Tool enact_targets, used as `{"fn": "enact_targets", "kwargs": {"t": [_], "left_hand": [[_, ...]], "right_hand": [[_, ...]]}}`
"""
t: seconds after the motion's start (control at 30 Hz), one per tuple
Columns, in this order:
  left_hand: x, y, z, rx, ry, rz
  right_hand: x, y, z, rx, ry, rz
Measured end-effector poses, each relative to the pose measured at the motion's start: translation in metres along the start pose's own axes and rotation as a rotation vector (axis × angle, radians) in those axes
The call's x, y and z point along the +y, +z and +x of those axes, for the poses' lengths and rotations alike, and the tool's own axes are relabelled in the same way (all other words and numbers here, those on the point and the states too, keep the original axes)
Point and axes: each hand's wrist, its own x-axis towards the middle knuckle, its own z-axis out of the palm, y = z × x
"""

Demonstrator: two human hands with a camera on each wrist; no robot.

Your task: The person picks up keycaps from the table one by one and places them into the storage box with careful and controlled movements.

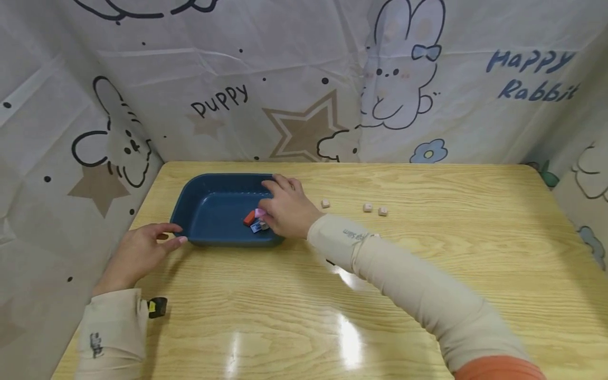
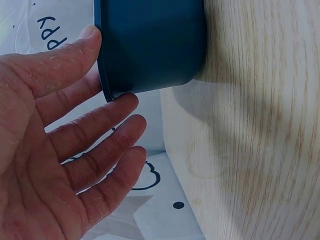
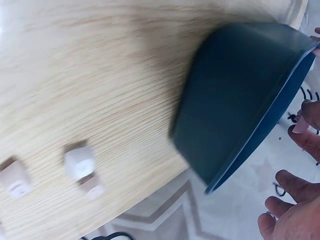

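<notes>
A dark blue plastic basin (image 1: 228, 244) sits on the table's left part. My left hand (image 1: 142, 248) holds its near left corner, thumb and index finger at the rim, the other fingers (image 2: 122, 170) spread beside it. Over the basin's right end, my right hand (image 1: 291, 211) pinches a small pink piece (image 3: 301, 125) between thumb and finger. Beneath it in the basin lie a red block (image 1: 249, 218) and a small blue-and-white piece (image 1: 256, 227). The right hand partly hides that end of the basin.
Several small whitish keycap-like cubes, among them one cube (image 1: 325, 203) and another (image 1: 382, 211), lie right of the basin. A black-and-yellow object (image 1: 157, 307) is by the left sleeve. Printed cloth (image 1: 304, 79) hangs behind the wooden table (image 1: 266, 301).
</notes>
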Motion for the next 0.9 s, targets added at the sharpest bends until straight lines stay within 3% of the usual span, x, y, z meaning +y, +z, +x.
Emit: {"fn": "enact_targets", "kwargs": {"t": [0.33, 0.9], "left_hand": [[-0.001, 0.0, -0.001, -0.008, -0.017, -0.008], [0.0, 0.0, 0.0, -0.024, -0.019, -0.018]], "right_hand": [[-0.014, 0.006, 0.009, -0.014, 0.0, -0.039], [0.021, 0.006, -0.011, -0.021, 0.131, 0.014]]}}
